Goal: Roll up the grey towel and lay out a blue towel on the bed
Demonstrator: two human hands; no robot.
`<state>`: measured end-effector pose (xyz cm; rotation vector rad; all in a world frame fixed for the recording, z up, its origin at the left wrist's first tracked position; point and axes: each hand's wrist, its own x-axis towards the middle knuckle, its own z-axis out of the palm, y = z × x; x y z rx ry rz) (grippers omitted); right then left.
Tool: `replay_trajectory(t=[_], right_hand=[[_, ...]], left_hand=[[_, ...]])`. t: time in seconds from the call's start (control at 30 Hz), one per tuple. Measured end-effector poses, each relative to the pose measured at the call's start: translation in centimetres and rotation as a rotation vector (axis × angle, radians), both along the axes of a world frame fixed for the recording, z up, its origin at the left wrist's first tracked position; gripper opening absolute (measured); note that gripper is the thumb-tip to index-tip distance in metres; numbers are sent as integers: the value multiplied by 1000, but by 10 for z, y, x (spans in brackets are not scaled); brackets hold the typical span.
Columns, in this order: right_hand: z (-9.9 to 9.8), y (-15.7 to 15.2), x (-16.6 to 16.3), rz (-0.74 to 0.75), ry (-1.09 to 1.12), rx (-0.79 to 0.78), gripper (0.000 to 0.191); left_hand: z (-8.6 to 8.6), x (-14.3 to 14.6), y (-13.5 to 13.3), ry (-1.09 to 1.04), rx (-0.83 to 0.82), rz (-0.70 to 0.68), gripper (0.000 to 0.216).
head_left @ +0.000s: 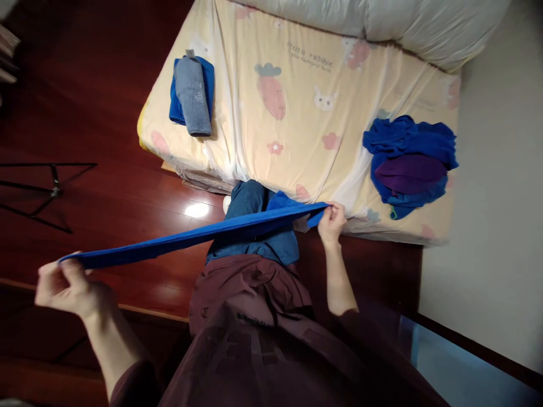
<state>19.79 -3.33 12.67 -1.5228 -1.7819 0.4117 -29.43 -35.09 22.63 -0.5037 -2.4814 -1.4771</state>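
A blue towel (186,237) is stretched taut between my two hands, above my lap. At the far left, my left hand (70,285) pinches one corner of it. On the right, by the bed's front edge, my right hand (332,222) is closed on the other end. Part of the cloth hangs down behind the stretched edge, over my knee and against the bed. On the bed's left side lies a rolled grey towel (193,96) on top of folded blue cloth (178,110). A loose heap of blue cloths (407,135) with a purple cloth (411,174) lies on the right side.
The bed (297,135) has a cream sheet printed with carrots and rabbits. A thick pale quilt (382,22) lies along its far side. Black stand legs (53,192) rest on the dark red wooden floor (106,118) at left. A pale wall (500,186) borders the right.
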Motion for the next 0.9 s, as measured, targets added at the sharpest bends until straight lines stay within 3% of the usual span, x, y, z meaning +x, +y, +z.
replay_trajectory(t=[0.07,0.2,0.27,0.37,0.5,0.6,0.73,0.9], right_hand=[[12,15,16,-4,9,9,36],[26,31,45,214,-68,-59,23],[22,30,53,323,-110,-93,25],[-1,20,55,384,-138,-147,26],[-43,-2,49,369,-153,-248,25],[-64,-14,47,357,-159,-302,25],[-73,-16,56,235,-120,-402,27],[-70,-1,79,1,87,-465,38]], left_hand=[[-7,-1,6,108,57,-31,37],[-6,0,22,78,-24,-77,32],[2,2,29,60,12,-30,31],[15,7,38,-23,96,39,29],[26,13,41,-146,123,118,26],[30,14,37,-162,152,98,32],[35,13,35,-185,139,27,35],[36,15,58,-215,98,-51,43]])
